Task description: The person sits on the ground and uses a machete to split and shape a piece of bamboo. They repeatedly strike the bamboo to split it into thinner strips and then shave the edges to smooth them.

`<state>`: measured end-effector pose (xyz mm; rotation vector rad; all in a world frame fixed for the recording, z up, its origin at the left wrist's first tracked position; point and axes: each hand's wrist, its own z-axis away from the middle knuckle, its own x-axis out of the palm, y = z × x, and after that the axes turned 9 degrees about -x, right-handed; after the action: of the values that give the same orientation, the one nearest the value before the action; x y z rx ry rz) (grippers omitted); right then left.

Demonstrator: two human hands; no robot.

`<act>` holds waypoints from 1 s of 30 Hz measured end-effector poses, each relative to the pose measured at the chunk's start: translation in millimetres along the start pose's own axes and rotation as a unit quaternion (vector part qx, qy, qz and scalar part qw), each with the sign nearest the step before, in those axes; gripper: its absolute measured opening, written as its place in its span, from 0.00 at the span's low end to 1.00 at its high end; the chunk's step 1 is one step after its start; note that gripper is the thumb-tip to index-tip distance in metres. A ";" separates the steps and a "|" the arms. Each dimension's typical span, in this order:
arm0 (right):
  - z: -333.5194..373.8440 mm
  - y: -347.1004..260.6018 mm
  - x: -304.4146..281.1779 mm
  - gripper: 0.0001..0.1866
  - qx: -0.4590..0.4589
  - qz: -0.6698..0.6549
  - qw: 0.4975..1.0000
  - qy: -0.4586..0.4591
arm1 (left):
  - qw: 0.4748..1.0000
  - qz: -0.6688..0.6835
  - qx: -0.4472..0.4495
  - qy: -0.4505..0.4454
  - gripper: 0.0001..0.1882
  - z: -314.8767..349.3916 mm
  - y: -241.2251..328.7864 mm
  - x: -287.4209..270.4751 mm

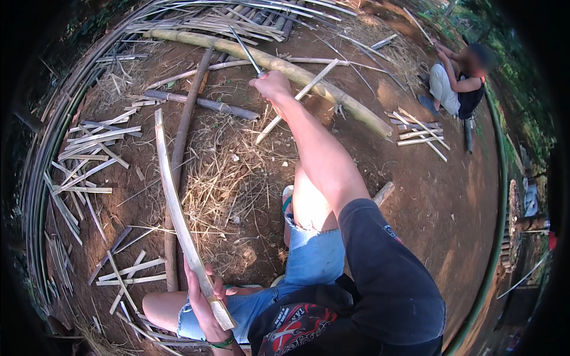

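My left hand point(199, 291) is closed around the lower end of a long, pale bamboo strip point(172, 196), low in the picture near my lap. The strip slants up and away, slightly bowed, its far end free. My right hand point(272, 86) is stretched far forward, fingers wrapped around the handle of a knife point(243, 49). The knife's long, narrow blade points up and to the left, over a thick bamboo pole point(237, 48). The blade and the strip are well apart. Most of the knife's handle is hidden by my fingers.
A dark wooden pole point(184, 127) lies beyond the strip, and shavings point(219, 178) cover the soil between my legs. Split strips point(89, 142) are scattered on the left. A crossing strip point(303, 98) rests by the thick pole. Another person point(457, 83) sits at the far right, holding a stick.
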<state>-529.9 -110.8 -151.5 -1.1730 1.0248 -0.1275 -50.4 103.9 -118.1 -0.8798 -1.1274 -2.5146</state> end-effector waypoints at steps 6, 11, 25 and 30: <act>27.8 -24.7 -14.3 0.19 -0.048 -0.068 0.996 0.011 | 0.982 0.157 -0.083 -0.058 0.21 -12.5 1.8 12.7; 44.8 -48.4 -12.2 0.20 -0.079 -0.086 0.993 -0.004 | 0.971 0.183 -0.083 -0.127 0.19 -32.4 4.8 8.6; 84.4 -77.9 -15.6 0.13 -0.236 -0.234 0.942 -0.039 | 0.951 0.165 -0.104 -0.238 0.19 -85.9 39.9 47.5; 101.6 -84.4 -15.0 0.12 -0.299 -0.183 0.935 -0.044 | 0.946 0.177 -0.080 -0.259 0.19 -96.4 49.5 59.3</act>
<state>-431.2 -68.1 -73.3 -1.9075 0.7723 -0.0538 -115.9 0.4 -102.3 -1.6906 -0.7937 -2.1521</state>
